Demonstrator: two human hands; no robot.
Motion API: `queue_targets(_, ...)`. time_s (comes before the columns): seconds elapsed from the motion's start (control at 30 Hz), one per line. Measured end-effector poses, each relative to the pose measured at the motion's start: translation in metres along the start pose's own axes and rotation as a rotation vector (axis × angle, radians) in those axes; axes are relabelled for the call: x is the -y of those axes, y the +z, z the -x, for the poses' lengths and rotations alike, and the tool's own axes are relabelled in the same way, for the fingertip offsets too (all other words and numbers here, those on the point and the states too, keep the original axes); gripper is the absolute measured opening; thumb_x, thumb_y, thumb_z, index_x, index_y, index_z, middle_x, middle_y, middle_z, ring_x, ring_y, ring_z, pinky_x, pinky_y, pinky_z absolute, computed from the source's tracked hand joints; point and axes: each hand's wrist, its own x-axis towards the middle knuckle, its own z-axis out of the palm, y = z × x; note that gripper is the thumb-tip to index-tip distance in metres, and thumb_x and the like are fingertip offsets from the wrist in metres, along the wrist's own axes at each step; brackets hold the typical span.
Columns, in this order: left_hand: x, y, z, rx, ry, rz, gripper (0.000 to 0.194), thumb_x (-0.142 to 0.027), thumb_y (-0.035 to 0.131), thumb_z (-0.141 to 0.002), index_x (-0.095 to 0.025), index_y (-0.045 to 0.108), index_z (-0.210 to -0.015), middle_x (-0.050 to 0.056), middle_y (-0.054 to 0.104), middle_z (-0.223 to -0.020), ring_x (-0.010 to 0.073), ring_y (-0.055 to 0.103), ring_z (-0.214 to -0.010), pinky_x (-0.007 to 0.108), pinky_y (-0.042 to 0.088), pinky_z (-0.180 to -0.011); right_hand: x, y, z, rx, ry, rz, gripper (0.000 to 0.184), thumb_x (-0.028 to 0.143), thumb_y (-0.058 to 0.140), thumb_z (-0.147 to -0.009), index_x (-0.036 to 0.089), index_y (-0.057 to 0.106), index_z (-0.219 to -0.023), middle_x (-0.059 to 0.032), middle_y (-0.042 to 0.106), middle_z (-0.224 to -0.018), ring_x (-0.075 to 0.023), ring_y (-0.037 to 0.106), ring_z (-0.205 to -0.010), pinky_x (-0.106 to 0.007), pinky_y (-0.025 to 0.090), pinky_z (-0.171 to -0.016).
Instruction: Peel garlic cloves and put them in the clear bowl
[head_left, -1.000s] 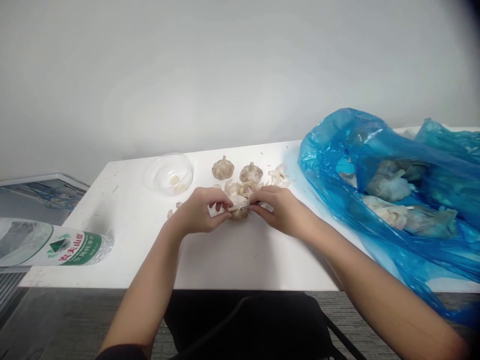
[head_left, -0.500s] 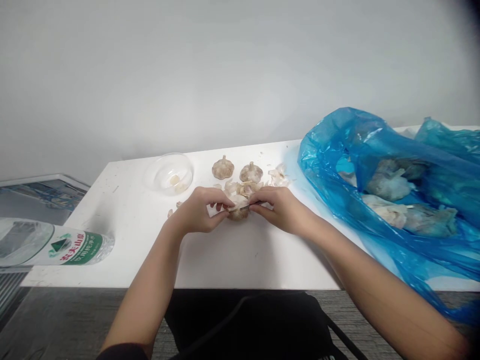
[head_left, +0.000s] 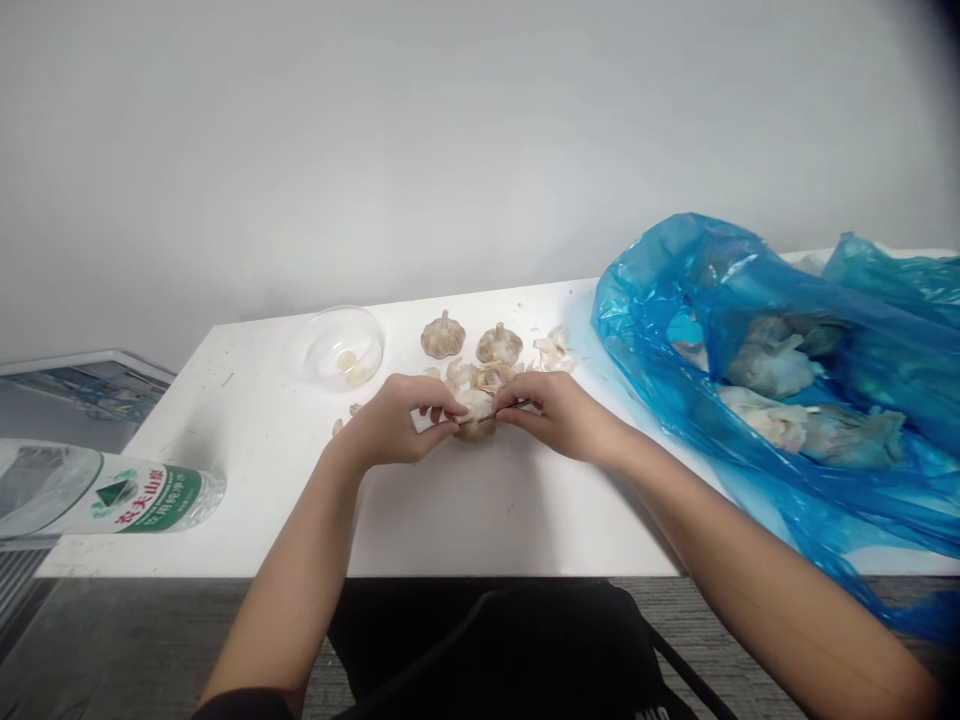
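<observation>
My left hand [head_left: 405,415] is closed in a pinch on a small pale garlic clove [head_left: 463,414], mostly hidden by the fingertips. My right hand [head_left: 551,410] grips a thin dark tool [head_left: 517,405], its tip meeting the clove; whether it is a small knife or tweezers cannot be made out. Just behind and below the fingertips rests a garlic bulb [head_left: 477,431] on the white table. Loose garlic skins [head_left: 463,374] lie beyond it. Two whole garlic bulbs, a left one [head_left: 442,337] and a right one [head_left: 499,345], sit farther back.
A clear bowl [head_left: 304,345] with peeled cloves [head_left: 349,366] stands back left. A large water bottle [head_left: 150,495] lies at the left edge. On the right, a blue plastic bag [head_left: 645,300] holds garlic and hangs over the front edge. More skins [head_left: 553,350] lie beside the bag.
The whole view has shifted very slightly. Both hands keep the same grips at the same spot, with hardly any visible movement.
</observation>
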Motion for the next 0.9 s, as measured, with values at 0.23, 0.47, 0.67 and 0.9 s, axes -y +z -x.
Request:
queue_targets(0.23, -0.0003, -0.0009, 0.0009, 0.02, -0.007, -0.014, 0.014, -0.014, 0.065, -0.081, -0.019, 0.073, -0.092, 0.003, 0.073, -0.078, 0.0141, 0.065, -0.07, 0.029, 0.054, -0.065, -0.0004, -0.0016, 0.0008, 0.022, -0.037, 0.014, 0.014, 0.009, 0.06, -0.085, 0.018, 0.071, -0.083, -0.0027, 0.07, -0.083, -0.0163, 0.061, -0.078, -0.028, 0.042, -0.071)
queue_targets(0.47, -0.0018, -0.002, 0.0, 0.041, 0.022, -0.016, 0.014, -0.014, 0.065, -0.083, -0.02, 0.072, -0.094, 0.003, 0.075, -0.082, 0.0145, 0.069, -0.075, 0.028, 0.056, -0.069, 0.0034, -0.0049, 0.0038, 0.07, -0.073, 0.006, 0.014, 0.008, 0.061, -0.085, 0.018, 0.072, -0.086, -0.0034, 0.071, -0.085, -0.0169, 0.062, -0.081, -0.028, 0.044, -0.074)
queue_targets(0.67, -0.0026, -0.003, 0.0004, 0.052, 0.034, -0.036, 0.015, -0.019, 0.068, -0.08, -0.02, 0.071, -0.095, 0.003, 0.075, -0.084, 0.016, 0.069, -0.076, 0.03, 0.056, -0.069, 0.0062, -0.007, 0.0059, 0.138, -0.129, 0.038, 0.019, 0.003, 0.059, -0.083, 0.018, 0.072, -0.084, -0.0025, 0.072, -0.085, -0.0154, 0.062, -0.08, -0.026, 0.043, -0.071)
queue_targets(0.9, -0.0035, 0.0003, -0.0003, 0.005, 0.059, -0.049, 0.014, -0.015, 0.063, -0.08, -0.018, 0.07, -0.091, 0.004, 0.073, -0.079, 0.0152, 0.066, -0.071, 0.029, 0.055, -0.065, 0.0068, -0.0078, 0.0078, 0.181, -0.165, 0.093, 0.022, 0.002, 0.059, -0.08, 0.019, 0.073, -0.082, -0.0018, 0.07, -0.082, -0.0137, 0.061, -0.075, -0.025, 0.043, -0.069)
